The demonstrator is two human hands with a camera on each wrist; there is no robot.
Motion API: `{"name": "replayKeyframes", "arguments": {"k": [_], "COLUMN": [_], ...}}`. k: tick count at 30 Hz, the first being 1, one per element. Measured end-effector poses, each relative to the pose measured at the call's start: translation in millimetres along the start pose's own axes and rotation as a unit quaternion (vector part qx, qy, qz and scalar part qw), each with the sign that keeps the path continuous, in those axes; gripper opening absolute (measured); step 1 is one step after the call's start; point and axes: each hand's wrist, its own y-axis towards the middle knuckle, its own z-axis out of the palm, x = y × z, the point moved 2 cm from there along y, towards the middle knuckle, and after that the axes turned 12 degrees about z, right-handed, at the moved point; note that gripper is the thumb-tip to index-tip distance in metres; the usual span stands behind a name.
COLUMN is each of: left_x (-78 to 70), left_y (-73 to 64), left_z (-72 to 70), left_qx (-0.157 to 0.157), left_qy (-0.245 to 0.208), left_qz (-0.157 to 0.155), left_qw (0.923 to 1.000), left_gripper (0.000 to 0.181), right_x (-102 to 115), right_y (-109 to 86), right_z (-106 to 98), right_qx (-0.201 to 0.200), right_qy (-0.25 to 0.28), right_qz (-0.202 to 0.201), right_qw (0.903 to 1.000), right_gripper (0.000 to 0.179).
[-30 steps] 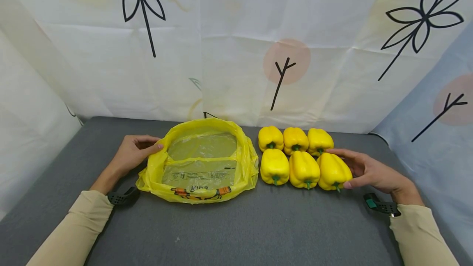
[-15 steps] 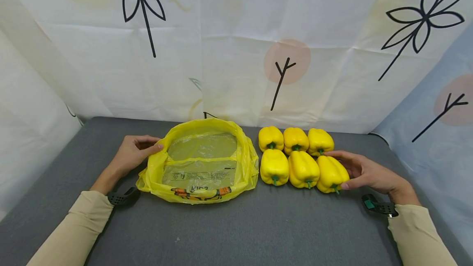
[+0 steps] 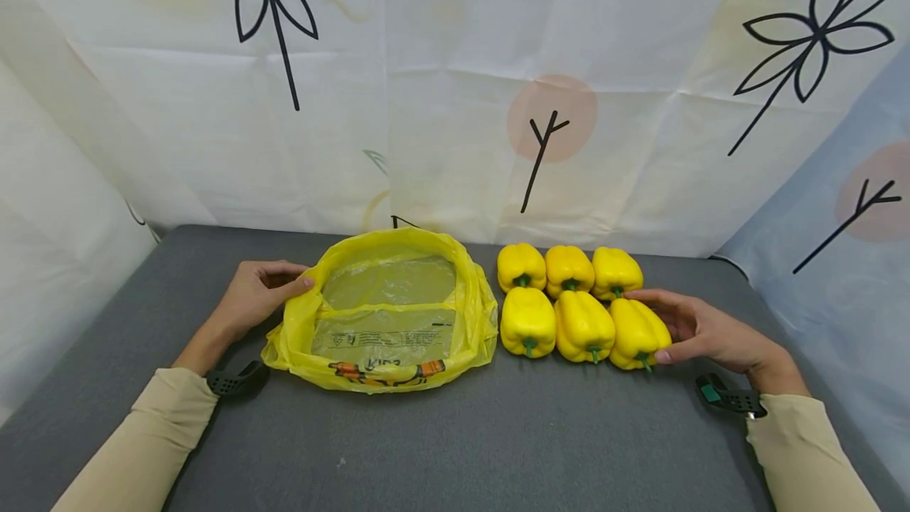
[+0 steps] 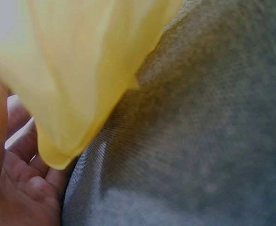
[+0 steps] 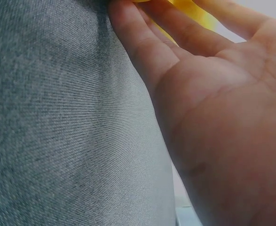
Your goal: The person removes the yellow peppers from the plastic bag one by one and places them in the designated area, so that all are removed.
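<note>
In the head view my left hand point(image 3: 254, 299) pinches the left rim of a yellow plastic bag point(image 3: 475, 314), which lies with its mouth wide and no item visible inside. A fold of the bag point(image 4: 76, 80) fills the upper left of the left wrist view. Two rows of three yellow bell peppers lie right of the bag. My right hand point(image 3: 711, 330) holds the front-right bell pepper point(image 3: 636, 332) from its right side, thumb near the stem and fingers at the back. In the right wrist view only a bit of that yellow surface shows past my fingers point(image 5: 142, 42).
The back row has three bell peppers: left point(image 3: 521, 263), middle point(image 3: 569, 265) and right point(image 3: 615, 269). Two others, a front-left pepper point(image 3: 528, 318) and a front-middle pepper point(image 3: 584, 322), sit close together. Grey cloth covers the table point(image 3: 455, 449); patterned white fabric point(image 3: 441, 101) hangs behind it.
The front-right bell pepper and my right hand have shifted slightly left, mostly in the first half second. The left hand and the bag have stayed put.
</note>
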Motion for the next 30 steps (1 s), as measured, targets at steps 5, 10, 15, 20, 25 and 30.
{"name": "replayKeyframes", "arguments": {"k": [5,10,15,20,25,30], "left_x": [0.7,1.1,1.0,0.7,1.3,1.4], "left_y": [-0.5,-1.2,-1.6,-2.0,-2.1,-1.5], "left_z": [-0.2,-0.3,-0.3,-0.5,-0.1,-0.6], "left_qx": [0.001,0.002,0.001,0.002,0.001,0.000], "left_qy": [-0.001,0.001,-0.001,0.000,-0.003,-0.003], "left_qz": [0.001,0.001,0.000,-0.001,-0.001,0.000], "left_qw": [1.0000,1.0000,1.0000,1.0000,1.0000,1.0000], "left_gripper": [0.034,0.034,0.034,0.035,0.034,0.035], "right_x": [-0.4,0.3,0.6,0.8,2.0,4.3], "right_y": [-0.1,-0.1,-0.2,-0.8,-1.7,-3.3], "right_z": [0.5,1.1,1.9,2.3,2.3,1.7], "right_qx": [0.000,0.003,-0.001,-0.002,-0.003,-0.013], "right_qy": [0.003,0.008,0.005,0.003,0.003,-0.009], "right_qz": [0.005,0.013,0.019,0.020,0.022,0.019], "right_qw": [1.0000,0.9999,0.9998,0.9998,0.9998,0.9997], "right_gripper": [0.079,0.081,0.083,0.084,0.083,0.079]}}
